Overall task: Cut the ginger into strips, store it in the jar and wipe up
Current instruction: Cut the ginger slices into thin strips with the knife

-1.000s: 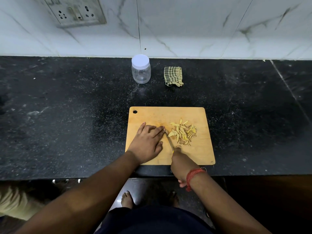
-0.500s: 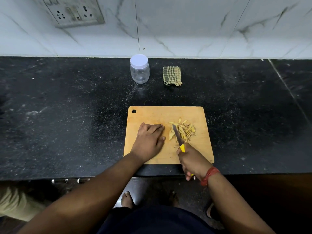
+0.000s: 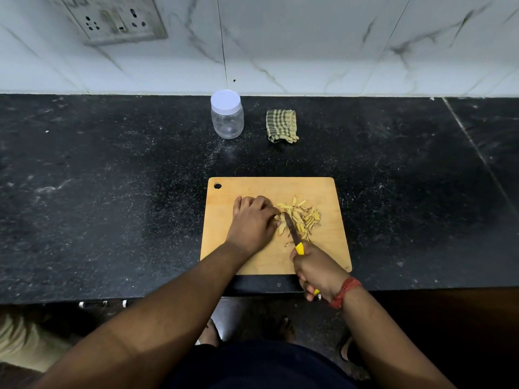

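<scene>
We see a black speckled surface (image 3: 112,192) running the full width, backed by a white marbled wall (image 3: 309,43) that carries a socket plate (image 3: 115,19) at far left. A wooden cutting board (image 3: 328,248) lies at the near centre of the surface, its hanging hole at the far left corner. Our left hand (image 3: 252,223) rests on the board, its fingers (image 3: 262,204) curled and pressing on a ginger piece at the left edge of the ginger strips (image 3: 304,217) piled on the board's centre. Our right hand (image 3: 318,269) grips the yellow handle of a knife (image 3: 292,231), fingers wrapped round it, the blade pointing far and slightly left, lying among the strips. A clear jar (image 3: 227,119) with a white lid stands upright at far centre. A folded checked cloth (image 3: 281,125) lies just right of it, apart.
</scene>
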Demonstrator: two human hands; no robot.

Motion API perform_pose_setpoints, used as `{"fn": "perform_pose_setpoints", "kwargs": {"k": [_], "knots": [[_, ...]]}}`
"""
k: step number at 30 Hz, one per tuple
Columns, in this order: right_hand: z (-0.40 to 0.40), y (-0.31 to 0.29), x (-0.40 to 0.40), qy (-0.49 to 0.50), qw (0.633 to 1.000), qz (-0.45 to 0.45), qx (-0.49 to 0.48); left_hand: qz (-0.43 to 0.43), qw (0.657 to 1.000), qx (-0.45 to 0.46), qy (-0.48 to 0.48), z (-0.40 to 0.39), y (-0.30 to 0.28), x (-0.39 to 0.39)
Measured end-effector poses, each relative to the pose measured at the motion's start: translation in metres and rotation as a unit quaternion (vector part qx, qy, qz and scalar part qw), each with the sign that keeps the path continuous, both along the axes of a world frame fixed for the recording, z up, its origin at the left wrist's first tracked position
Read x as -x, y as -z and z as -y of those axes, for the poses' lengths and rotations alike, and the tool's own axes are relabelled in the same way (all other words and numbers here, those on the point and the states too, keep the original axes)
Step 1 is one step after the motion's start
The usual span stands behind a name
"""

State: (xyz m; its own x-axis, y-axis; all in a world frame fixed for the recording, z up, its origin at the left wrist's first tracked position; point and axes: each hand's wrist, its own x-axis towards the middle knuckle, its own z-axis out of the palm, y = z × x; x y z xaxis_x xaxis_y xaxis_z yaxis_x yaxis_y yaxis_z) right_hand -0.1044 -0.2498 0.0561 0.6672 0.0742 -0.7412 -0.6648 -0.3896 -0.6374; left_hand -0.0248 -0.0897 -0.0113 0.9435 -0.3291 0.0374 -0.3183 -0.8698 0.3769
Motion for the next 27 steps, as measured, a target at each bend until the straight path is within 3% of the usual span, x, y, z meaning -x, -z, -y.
{"fn": "perform_pose_setpoints", "kwargs": {"k": [10,22,27], "knots": [[0.007,0.003,-0.010,0.011,0.999,0.045,-0.014,0.035,0.998,0.052,-0.024,-0.009,0.007,0.001],[-0.003,0.005,-0.022,-0.007,0.999,0.043,0.011,0.046,0.995,-0.083,-0.015,0.000,-0.005,0.006],[-0.004,0.003,-0.024,0.005,0.999,0.049,0.005,0.001,0.996,-0.067,-0.054,0.005,-0.007,0.002]]}}
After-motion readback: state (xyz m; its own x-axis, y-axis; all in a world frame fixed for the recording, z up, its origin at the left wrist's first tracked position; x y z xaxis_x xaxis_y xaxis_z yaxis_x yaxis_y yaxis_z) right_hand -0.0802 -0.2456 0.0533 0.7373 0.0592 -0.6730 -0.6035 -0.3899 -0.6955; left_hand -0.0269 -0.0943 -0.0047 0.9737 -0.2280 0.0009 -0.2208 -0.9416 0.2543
